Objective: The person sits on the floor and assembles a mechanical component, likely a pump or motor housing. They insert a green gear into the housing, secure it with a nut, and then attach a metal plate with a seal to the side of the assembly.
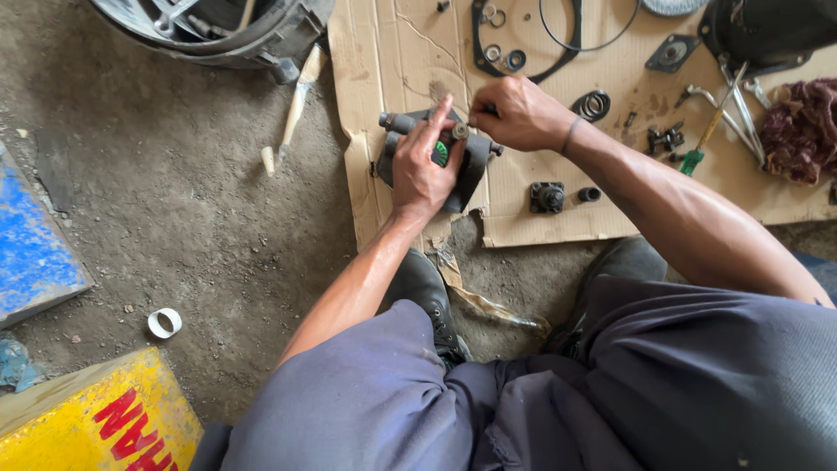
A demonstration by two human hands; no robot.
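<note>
grey-blue trousers are filling the near edge, with two dark shoes (427, 292) planted on the dirt floor (209, 218) just short of the cardboard sheet (540, 222). both forearms are reaching forward from the knees. the left hand (423, 170) is lying palm-down over the dark metal caliper-like casting (462, 170), fingers clamped around its body and forefinger stretched up along it. the right hand (514, 112) is curled just beyond, fingertips pinched together on a small part at the casting's top edge; what they are pinching is too small to tell. the casting is sitting on the near left corner of the cardboard, close to its torn edge. open floor is stretching away to the left, broken only by one white tape ring (164, 322) and one pale-handled tool (292, 109). to the right of the hands, one small square block (547, 197) and one short dark bush (589, 194) are lying apart. farther off are one green-handled screwdriver (702, 144), one maroon rag (798, 126) and a thin wire ring (588, 30).
</note>
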